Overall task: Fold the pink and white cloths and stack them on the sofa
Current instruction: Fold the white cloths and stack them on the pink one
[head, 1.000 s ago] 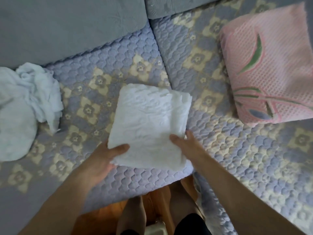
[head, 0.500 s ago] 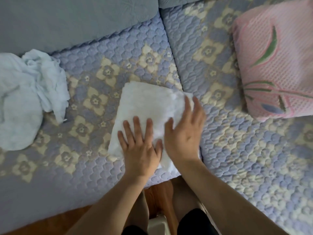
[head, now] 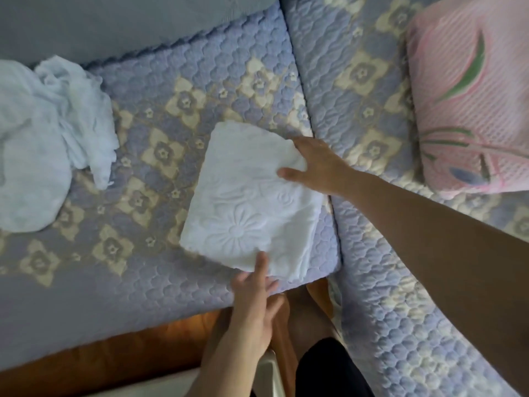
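Observation:
A folded white cloth [head: 246,202] with an embossed flower lies flat on the quilted blue sofa seat [head: 160,116], near its front edge. My right hand [head: 315,164] grips the cloth's far right corner, thumb on top and fingers tucked under the edge. My left hand [head: 254,293] is at the cloth's near edge, one straight finger touching the fabric and the others loose. A folded pink cloth [head: 469,110] with green leaf shapes lies on the right seat cushion.
A crumpled pale blue-white cloth [head: 48,144] lies in a heap at the left of the sofa. Grey back cushions [head: 114,21] run along the top. Wooden floor [head: 143,348] and my legs show below the seat edge.
Both hands were pressing flat on the white cloth; the right one has moved to its far right corner and taken hold, and the left has pulled back to the near edge.

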Demonstrator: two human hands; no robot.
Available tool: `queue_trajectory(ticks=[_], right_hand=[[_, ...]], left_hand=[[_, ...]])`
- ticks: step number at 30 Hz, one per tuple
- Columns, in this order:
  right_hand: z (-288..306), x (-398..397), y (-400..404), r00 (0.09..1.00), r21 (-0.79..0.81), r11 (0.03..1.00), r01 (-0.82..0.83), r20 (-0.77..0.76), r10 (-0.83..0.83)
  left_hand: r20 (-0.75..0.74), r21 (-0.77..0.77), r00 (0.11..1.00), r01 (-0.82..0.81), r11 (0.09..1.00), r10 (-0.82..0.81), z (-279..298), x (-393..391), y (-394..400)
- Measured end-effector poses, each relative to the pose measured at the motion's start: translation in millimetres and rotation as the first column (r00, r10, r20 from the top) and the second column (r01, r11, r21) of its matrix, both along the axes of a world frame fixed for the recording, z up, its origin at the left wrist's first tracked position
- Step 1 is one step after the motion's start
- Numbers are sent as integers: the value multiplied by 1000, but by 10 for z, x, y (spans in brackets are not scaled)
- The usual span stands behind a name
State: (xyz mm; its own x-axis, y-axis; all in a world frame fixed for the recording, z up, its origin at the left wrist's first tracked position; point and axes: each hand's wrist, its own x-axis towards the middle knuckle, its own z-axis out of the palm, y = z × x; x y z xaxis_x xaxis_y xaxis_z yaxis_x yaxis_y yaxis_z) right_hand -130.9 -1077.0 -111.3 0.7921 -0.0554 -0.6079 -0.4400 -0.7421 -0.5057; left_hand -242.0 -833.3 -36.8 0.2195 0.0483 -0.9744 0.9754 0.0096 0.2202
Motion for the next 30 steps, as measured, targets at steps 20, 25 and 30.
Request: queue_trajectory(ticks=[20, 25, 30], right_hand=[[2364, -1035, -949, 420, 728, 58, 683, -326, -847], [3179, -1001, -2036, 288, 828, 236, 508, 95, -953], [2769, -1316, -1955, 0, 732, 127, 669, 171, -985]], left_hand=[[360, -443, 914, 345, 828, -188, 1511, 1265, -1015], [650, -443, 742, 546, 711, -165, 1884, 1601, -2298], [763, -269, 577, 694, 668, -292, 1945, 2160, -3276]])
